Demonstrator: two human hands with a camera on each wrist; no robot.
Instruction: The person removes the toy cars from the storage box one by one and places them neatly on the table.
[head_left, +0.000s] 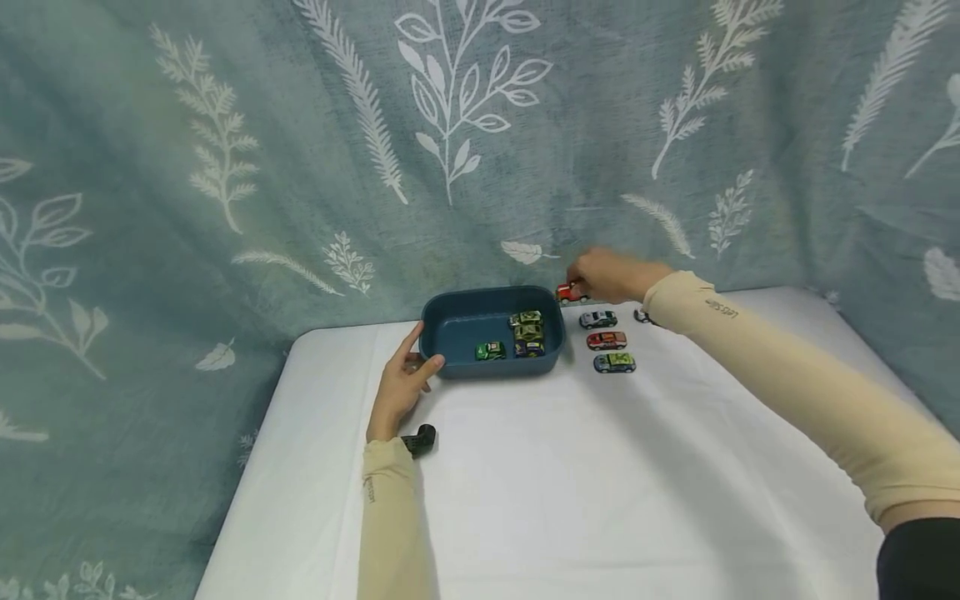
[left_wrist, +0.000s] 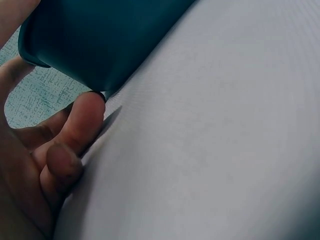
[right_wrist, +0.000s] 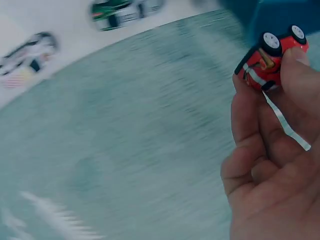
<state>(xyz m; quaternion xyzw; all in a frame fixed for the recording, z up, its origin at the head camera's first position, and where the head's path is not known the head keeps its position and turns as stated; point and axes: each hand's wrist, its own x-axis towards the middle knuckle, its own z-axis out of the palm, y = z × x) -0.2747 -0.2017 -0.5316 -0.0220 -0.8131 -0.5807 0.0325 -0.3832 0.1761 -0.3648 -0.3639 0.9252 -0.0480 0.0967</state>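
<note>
On the white-covered bench [head_left: 540, 500], the blue bin [head_left: 461, 333] is stretching lengthwise left to right, my left grip [head_left: 400, 385] curling round its left end. My right grip [head_left: 611, 273] is pinching the red toy car [head_left: 567, 293] beside its right end, long axis running roughly sideways; I cannot tell nose from tail.

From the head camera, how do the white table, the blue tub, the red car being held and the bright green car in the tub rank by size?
1. White table
2. Blue tub
3. Red car and bright green car, unranked: they look about alike, and fingers partly cover the red one.
</note>
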